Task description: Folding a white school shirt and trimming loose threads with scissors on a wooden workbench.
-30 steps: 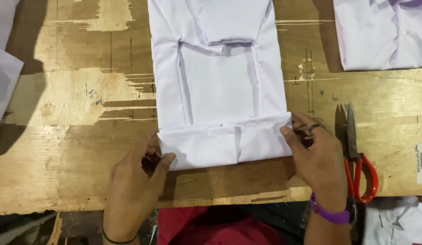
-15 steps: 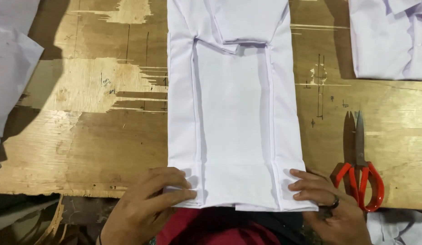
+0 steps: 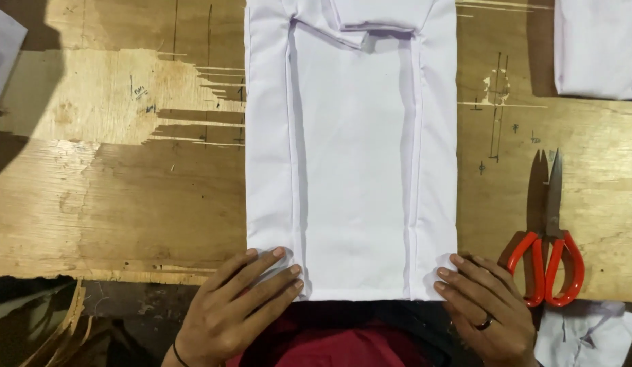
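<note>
White cotton-like cloth at centre: one folded white shirt point(image 3: 353, 156), long and narrow, side panels turned in as two lengthwise folds, collar end at 12 o'clock, hem end at 6 o'clock hanging just past the edge of one worn plywood table point(image 3: 126, 190). Two bare hands at the hem. Left hand point(image 3: 238, 312), at 7 o'clock of the shirt, flat and palm down, fingers point(image 3: 275, 272) spread a little and lying on the near-left corner of the cloth, nothing gripped; thin dark band at its wrist. Right hand point(image 3: 482, 309), at 5 o'clock of the shirt, likewise opened flat, fingertips point(image 3: 445, 275) touching the near-right corner, thumb out of sight; one dark ring on a finger. One pair of red-handled scissors point(image 3: 550, 251) just beside the right hand at its 2 o'clock, blades closed and pointing toward 12 o'clock, lying on the wood apart from the shirt. Three other white cloth pieces at the margins: one at the top-right corner point(image 3: 598, 47), one at the upper-left edge point(image 3: 3, 47), one crumpled at the bottom right point(image 3: 588, 336) below the scissors. Red garment point(image 3: 343, 346) at 6 o'clock, beneath the hem, between the wrists.
</note>
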